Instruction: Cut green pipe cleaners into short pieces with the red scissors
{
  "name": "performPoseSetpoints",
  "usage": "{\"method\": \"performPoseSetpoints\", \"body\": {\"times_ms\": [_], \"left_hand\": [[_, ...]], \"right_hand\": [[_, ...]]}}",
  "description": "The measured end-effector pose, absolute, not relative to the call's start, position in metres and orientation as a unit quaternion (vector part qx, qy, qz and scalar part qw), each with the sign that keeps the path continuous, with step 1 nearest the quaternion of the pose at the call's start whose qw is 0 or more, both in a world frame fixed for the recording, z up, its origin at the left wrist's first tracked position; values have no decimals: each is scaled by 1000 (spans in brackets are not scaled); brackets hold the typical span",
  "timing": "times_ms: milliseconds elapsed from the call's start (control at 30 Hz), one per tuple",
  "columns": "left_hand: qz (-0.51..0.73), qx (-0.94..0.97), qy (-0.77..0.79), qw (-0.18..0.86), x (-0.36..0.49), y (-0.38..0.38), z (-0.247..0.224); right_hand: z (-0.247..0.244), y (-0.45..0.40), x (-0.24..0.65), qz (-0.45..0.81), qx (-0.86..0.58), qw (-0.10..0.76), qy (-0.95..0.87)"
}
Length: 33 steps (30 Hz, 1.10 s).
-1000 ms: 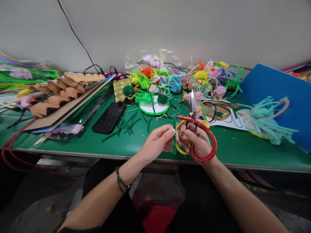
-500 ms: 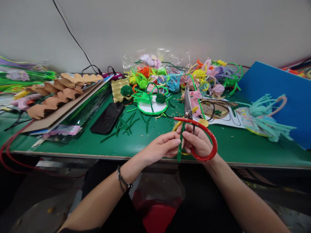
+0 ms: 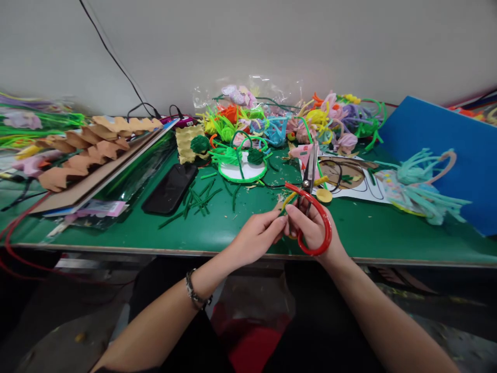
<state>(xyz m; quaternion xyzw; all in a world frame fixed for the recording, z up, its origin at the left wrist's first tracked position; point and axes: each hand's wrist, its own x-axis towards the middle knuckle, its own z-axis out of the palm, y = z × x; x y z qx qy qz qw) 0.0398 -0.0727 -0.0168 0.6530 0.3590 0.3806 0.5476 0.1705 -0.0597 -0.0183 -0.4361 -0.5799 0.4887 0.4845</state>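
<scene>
In my right hand are scissors with red handles. Their blades point up and away from me, and the handle loops lie around and over the hand. My left hand is closed in a pinch, its fingertips meeting those of the right. A green pipe cleaner is pinched there, mostly hidden by the fingers. A yellow pipe cleaner shows just beyond the fingertips. Farther off, a white disc edged in green carries green pipe-cleaner shapes.
Cut green pieces lie beside a black phone on the green table. Colourful pipe-cleaner flowers are heaped at the back. A blue board and a pale teal pipe-cleaner piece are at right, cardboard at left.
The scissors have tilted and their blades now point slightly more to the right. The green pipe cleaner, earlier standing plainly between my hands, is now mostly behind the fingers.
</scene>
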Motion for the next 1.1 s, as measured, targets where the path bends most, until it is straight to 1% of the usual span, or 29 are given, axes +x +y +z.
{"method": "performPoseSetpoints", "body": {"times_ms": [133, 200, 333, 400, 500, 667, 767, 867, 1100], "left_hand": [[411, 630, 363, 551, 43, -74, -20], [446, 608, 367, 545, 44, -74, -19], [510, 585, 378, 505, 42, -76, -15], [519, 590, 392, 479, 41, -77, -14], [513, 615, 415, 432, 39, -80, -12], [497, 695, 423, 303, 35, -80, -12], [499, 725, 404, 250, 33, -79, -12], [497, 745, 389, 214, 31, -78, -11], [494, 752, 400, 176, 29, -78, -10]], "right_hand": [[-16, -60, 171, 407, -453, 503, -614], [-16, -60, 172, 356, -455, 489, -653], [-19, -63, 173, 211, -448, 407, -767], [-21, -65, 172, 149, -448, 366, -802], [-24, -66, 170, 93, -458, 324, -823], [-22, -67, 168, 66, -463, 295, -833], [-20, -67, 167, 62, -460, 291, -836], [-18, -68, 166, 57, -464, 282, -838], [-16, -70, 166, 38, -467, 260, -844]]}}
